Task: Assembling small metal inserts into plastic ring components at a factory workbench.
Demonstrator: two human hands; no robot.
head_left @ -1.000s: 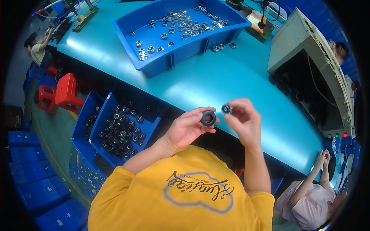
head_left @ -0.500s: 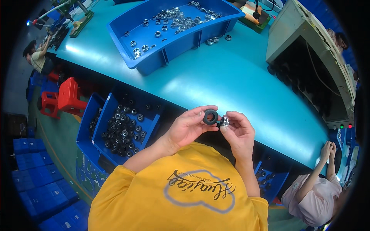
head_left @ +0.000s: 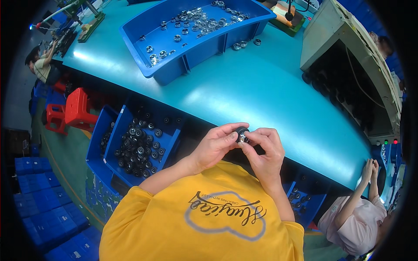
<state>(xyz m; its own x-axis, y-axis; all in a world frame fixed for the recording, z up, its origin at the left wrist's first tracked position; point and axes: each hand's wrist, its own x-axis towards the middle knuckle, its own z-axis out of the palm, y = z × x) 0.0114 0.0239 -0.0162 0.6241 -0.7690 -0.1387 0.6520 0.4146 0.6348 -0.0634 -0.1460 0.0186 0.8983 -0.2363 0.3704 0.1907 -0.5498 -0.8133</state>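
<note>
My left hand [head_left: 212, 146] pinches a black rubber ring [head_left: 240, 129] between thumb and fingers, in front of my chest near the table's edge. In my right hand [head_left: 267, 153], thumb and fingertips close on a shiny metal hub [head_left: 242, 138]. Ring and hub are touching; my fingers partly cover both, so how far the hub sits inside the ring cannot be made out. Beyond my hands, a blue bin [head_left: 170, 65] on the table holds several shiny metal hubs [head_left: 198, 21].
Left of me, a blue crate [head_left: 114, 145] contains many black wheels with metal centres [head_left: 139, 150]. Another blue crate [head_left: 320, 204] is low on the right. A beige machine housing [head_left: 324, 32] stands on the turquoise table [head_left: 261, 82]. Co-workers sit at both sides, near red stools [head_left: 78, 108].
My right hand has moved left and brought the metal hub against the rubber ring. The ring has turned from facing up to a more edge-on tilt.
</note>
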